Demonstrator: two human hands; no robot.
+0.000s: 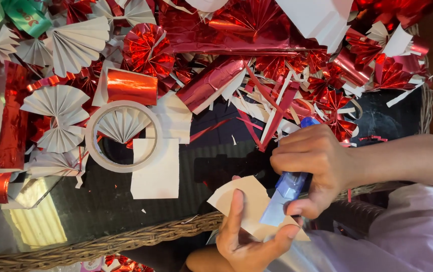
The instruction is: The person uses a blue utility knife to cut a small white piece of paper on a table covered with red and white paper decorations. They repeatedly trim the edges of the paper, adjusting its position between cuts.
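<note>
My right hand (314, 163) grips a blue-handled pair of scissors (289, 184), blades pointing down toward the front edge. The blades meet a beige piece of paper (244, 199). My left hand (246, 239) holds that paper from below, fingers spread along its edge. Both hands work just above the wicker rim (126, 239) of the dark glass table (105, 196).
A ring of white tape (123, 136) lies at centre left beside a white paper rectangle (157, 171). Red foil rolls (132, 86), red foil fans (147, 49) and white pleated paper fans (58, 106) cover the far half, with several paper strips scattered about.
</note>
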